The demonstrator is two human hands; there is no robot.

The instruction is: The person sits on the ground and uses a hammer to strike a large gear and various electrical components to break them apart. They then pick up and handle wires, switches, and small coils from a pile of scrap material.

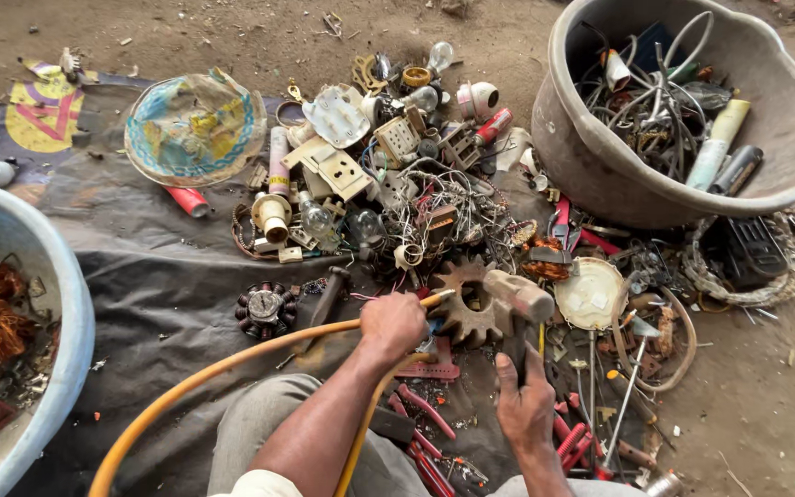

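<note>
My left hand (393, 324) grips a long yellow tube (223, 365) near its end, which lies by a rusty toothed gear (465, 313). The tube curves down to the lower left. My right hand (524, 405) is closed on the dark handle of a hammer (517, 296), whose worn head hovers over the gear. Under both hands a dark grey cloth (158, 294) covers the ground.
A heap of scrap sockets, bulbs and wires (388, 184) lies beyond the gear. A grey tub (600, 166) of cables stands at the upper right. At the left is a blue basin (66, 313) with copper wire. Red-handled pliers (425, 433) and screwdrivers (623, 405) lie near my knees.
</note>
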